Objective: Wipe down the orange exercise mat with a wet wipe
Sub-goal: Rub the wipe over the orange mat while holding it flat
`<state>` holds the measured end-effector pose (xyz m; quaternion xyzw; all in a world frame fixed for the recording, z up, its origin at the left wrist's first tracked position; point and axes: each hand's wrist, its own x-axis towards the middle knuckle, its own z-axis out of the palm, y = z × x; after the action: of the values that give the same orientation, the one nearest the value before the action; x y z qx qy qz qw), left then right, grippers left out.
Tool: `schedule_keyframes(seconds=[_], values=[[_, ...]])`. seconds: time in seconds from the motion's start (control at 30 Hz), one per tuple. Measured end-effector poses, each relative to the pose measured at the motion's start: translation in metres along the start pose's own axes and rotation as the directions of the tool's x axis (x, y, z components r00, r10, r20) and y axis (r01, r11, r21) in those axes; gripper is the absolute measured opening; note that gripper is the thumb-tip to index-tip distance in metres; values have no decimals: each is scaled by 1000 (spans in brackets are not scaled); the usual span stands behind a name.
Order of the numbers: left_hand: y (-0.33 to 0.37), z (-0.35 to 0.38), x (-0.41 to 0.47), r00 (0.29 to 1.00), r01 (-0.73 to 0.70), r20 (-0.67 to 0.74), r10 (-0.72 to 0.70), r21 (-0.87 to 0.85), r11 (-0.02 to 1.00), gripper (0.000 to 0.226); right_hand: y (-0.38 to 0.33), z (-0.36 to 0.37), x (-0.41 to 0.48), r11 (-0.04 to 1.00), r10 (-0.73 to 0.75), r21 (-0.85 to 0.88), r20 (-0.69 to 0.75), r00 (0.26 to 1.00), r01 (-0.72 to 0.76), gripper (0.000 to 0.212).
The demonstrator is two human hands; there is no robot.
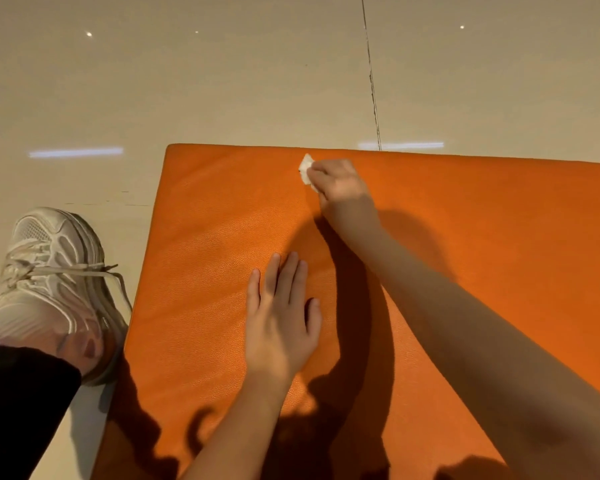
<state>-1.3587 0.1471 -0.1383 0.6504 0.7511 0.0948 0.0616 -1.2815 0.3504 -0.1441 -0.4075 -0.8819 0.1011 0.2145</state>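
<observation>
An orange exercise mat [482, 220] lies on a pale tiled floor and fills the lower right of the view. My right hand [340, 188] reaches to the mat's far edge and grips a small crumpled white wet wipe [306, 168], pressed against the mat. Only the wipe's left end shows past my fingers. My left hand [281, 317] lies flat on the mat nearer to me, its fingers straight and together, holding nothing.
My left foot in a white laced sneaker [56, 278] stands on the glossy beige floor [222, 81] just left of the mat's left edge. A dark grout line [371, 74] runs away across the floor beyond the mat.
</observation>
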Motion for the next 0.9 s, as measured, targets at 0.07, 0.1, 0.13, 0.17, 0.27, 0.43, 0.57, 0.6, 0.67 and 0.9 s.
schedule_keyframes(seconds=[0.07,0.1,0.13,0.17,0.27,0.43,0.57,0.6,0.67,0.9], values=[[0,1,-1,1000,-2,-9,2,-14,1000,53,11,-6,9,997,22,-76,45,999,-18,25],[-1,1,0,1000,-2,-11,2,-17,1000,53,15,-6,15,987,117,-114,41,992,-112,27],[-1,2,0,1000,-1,-10,1,-18,1000,53,17,-3,19,965,234,-124,12,972,-231,30],[-1,2,-1,1000,-1,-10,1,-20,1000,53,13,1,20,943,315,-109,-14,949,-314,33],[1,4,-1,1000,0,-8,0,-17,1000,52,-22,10,20,984,168,61,17,986,-168,27],[1,4,-3,1000,5,-14,-5,-27,1000,52,-1,5,20,999,-49,5,81,996,49,24],[1,5,-3,1000,4,-31,-6,-54,999,52,-11,7,14,987,161,33,-22,987,-160,21],[1,5,-4,999,7,-39,-10,-66,998,51,-20,10,7,994,92,58,-19,996,-91,19],[1,4,-3,998,30,-57,-35,-89,996,51,-31,13,-10,991,-77,111,9,997,76,24],[-6,3,-3,986,55,-132,-106,-342,938,43,-26,-31,-50,952,243,184,24,970,-243,42]])
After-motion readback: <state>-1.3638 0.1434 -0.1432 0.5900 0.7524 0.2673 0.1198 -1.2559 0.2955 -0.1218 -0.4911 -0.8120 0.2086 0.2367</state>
